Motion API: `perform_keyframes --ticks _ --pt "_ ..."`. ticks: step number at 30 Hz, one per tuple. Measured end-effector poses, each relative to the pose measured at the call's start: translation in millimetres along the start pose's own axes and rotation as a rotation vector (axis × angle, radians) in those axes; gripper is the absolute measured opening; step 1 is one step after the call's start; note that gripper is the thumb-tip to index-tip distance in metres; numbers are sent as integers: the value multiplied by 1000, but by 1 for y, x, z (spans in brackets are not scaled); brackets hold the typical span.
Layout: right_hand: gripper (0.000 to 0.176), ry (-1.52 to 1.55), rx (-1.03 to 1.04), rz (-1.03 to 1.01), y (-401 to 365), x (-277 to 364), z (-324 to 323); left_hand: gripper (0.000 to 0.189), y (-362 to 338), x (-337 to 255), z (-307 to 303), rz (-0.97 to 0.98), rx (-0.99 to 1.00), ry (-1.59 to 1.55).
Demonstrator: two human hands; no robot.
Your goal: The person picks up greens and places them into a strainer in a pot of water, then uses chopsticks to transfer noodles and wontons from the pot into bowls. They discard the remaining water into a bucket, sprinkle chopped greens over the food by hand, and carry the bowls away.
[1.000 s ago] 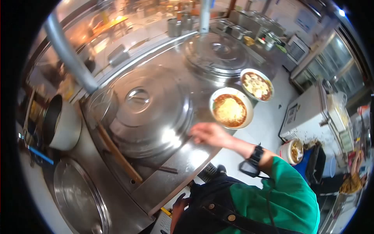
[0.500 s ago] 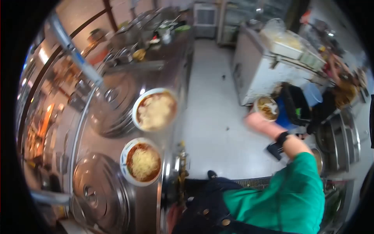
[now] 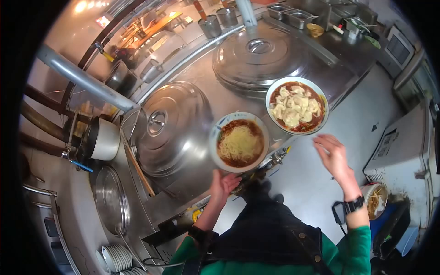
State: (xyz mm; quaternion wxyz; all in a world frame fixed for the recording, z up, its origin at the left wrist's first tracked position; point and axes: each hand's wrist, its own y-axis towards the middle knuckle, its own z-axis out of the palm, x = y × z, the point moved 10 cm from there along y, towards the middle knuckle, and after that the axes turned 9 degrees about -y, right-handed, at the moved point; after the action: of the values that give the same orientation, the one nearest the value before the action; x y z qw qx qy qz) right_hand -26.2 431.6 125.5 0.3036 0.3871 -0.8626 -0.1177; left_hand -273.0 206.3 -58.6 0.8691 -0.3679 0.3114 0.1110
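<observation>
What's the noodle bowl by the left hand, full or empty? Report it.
Full. The noodle bowl holds a mound of noodles in reddish-brown broth reaching near its rim. The left hand is at its near edge.

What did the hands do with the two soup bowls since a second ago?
The left hand came up from below to the near rim of the white bowl of noodles in red broth. The right hand, which had swung away to the side, came back and now spreads open beside the white bowl of dumplings. Both bowls stayed beside the round steel lids.
</observation>
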Motion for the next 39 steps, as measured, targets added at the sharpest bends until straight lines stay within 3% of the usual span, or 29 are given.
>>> perform_keyframes --ticks 4,12,16,22,24,25,28,29,31,32,33,35,37,39 --pt "14 94 81 -256 91 66 70 55 18 -6 5 51 6 77" --pt "20 -25 354 -361 156 95 208 38 28 -12 -14 90 15 50" --pt "16 -74 432 -385 154 101 216 36 27 -13 -10 51 13 32" --pt "14 -163 484 -576 99 113 180 38 28 -14 -8 48 68 60" --pt "20 61 386 -405 92 106 142 40 25 -14 -7 26 31 91" --pt "20 57 392 -390 81 98 136 40 26 -11 -7 10 35 94" --pt "18 372 403 -15 48 40 126 46 27 -12 4 28 96 6" --pt "18 366 405 5 29 29 124 46 26 -12 11 7 100 10" --pt "18 690 609 574 -25 -24 153 46 28 -16 14 -3 52 47" --pt "17 791 577 738 -41 -40 159 45 32 -12 9 -37 36 19" --pt "17 797 575 748 -47 -45 162 45 35 -10 4 -44 34 27" --pt "18 294 315 272 -17 -28 130 44 37 -7 -2 -68 23 7" --pt "17 209 311 221 -5 -19 139 43 35 -8 2 -73 35 17" --pt "16 -22 143 28 10 2 137 43 35 -10 9 -71 51 22"
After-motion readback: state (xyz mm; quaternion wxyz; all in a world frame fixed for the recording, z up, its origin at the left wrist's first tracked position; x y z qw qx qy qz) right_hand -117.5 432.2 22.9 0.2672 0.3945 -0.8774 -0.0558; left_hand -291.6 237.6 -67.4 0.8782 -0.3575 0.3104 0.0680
